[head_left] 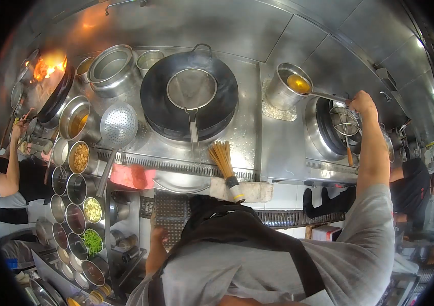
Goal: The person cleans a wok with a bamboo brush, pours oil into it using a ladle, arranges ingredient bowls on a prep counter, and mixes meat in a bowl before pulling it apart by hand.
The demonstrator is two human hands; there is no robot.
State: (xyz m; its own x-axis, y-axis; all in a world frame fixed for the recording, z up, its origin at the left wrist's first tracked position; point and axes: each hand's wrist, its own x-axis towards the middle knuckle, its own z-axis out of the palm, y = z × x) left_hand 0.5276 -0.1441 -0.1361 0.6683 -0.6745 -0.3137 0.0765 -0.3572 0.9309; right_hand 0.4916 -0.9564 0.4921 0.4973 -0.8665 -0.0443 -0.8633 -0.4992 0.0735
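My right hand (364, 103) is closed round the handle of a ladle (324, 95) at the upper right. The ladle's bowl rests inside a steel pot (282, 87), over yellow-orange liquid. My left hand (159, 235) hangs low beside my apron, small and partly curled; whether it holds anything is not clear. In front of me a black wok (150, 97) sits on the stove with a round mesh strainer (192, 88) lying across it. A bamboo brush (221, 160) leans at the counter's front edge, next to a folded pale cloth (261, 192).
Flames (49, 67) rise from a wok at the far left, where a co-worker's arm (10, 173) reaches in. Ingredient tins (93, 209) stand at the left. A perforated skimmer (119, 125) lies near a red cloth (133, 176). Another person (413, 186) is at the right.
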